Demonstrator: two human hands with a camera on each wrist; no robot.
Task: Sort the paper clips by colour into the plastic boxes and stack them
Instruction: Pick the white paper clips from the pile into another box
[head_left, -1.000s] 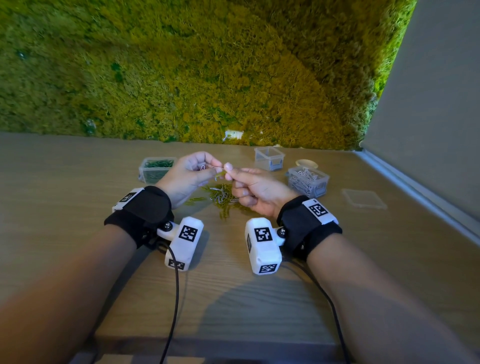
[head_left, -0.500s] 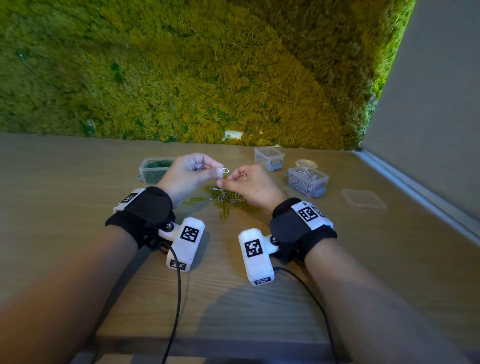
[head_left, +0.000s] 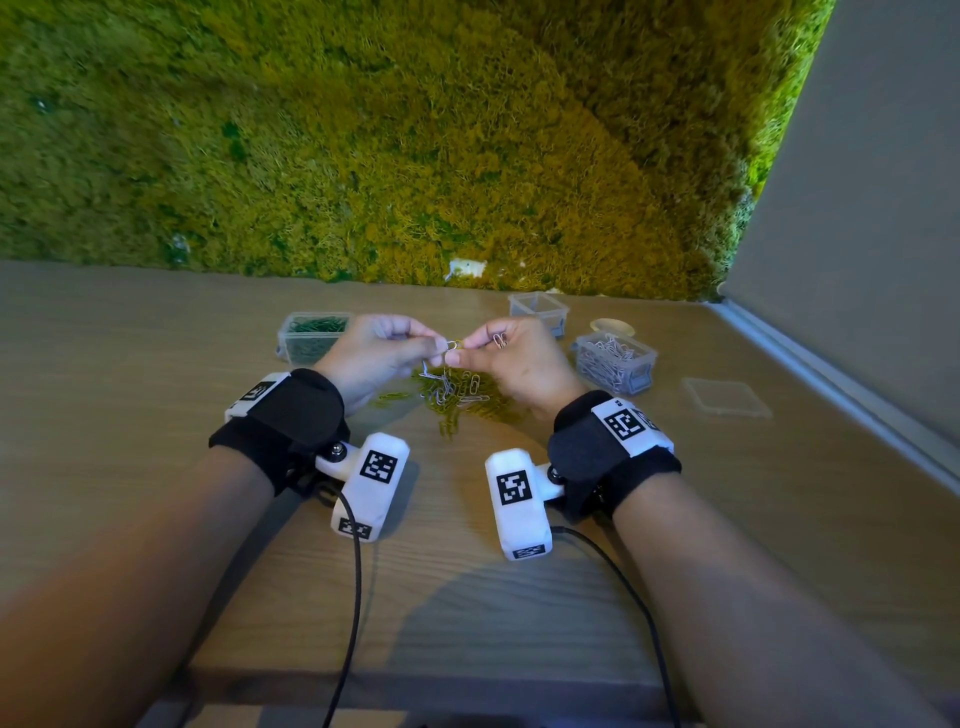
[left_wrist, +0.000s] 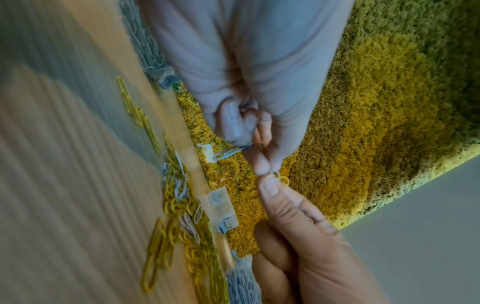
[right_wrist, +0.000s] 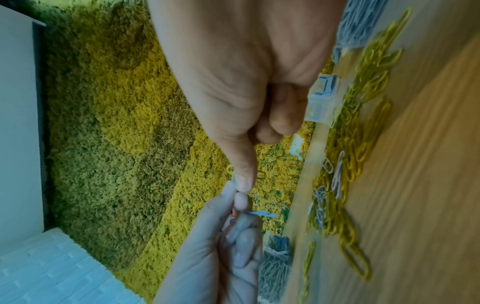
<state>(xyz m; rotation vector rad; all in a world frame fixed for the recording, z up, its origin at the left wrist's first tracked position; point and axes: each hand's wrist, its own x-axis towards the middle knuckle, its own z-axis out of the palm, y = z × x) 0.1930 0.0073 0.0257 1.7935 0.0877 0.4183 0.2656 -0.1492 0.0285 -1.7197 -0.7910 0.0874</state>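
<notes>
Above a pile of yellow and white paper clips (head_left: 457, 395), my left hand (head_left: 434, 345) and right hand (head_left: 465, 351) meet fingertip to fingertip. Between them they pinch a yellow clip (head_left: 453, 344) that looks hooked to a white one. In the left wrist view the yellow clip (left_wrist: 284, 181) sits by my right thumb. A further white clip (left_wrist: 228, 153) sticks out under my left fingers. More white clips (head_left: 500, 340) sit in my right hand's curled fingers. A box of green clips (head_left: 311, 338) stands at the left and a box of white clips (head_left: 615, 361) at the right.
An empty clear box (head_left: 537, 309) stands at the back by the moss wall. A flat clear lid (head_left: 724, 397) lies at the right, and a small round yellowish thing (head_left: 613, 327) sits behind the white-clip box. The table's right edge runs along a grey wall.
My right hand has turned back-up, dipped to the pile, then risen to meet my left fingertips. My left hand has stayed almost where it was.
</notes>
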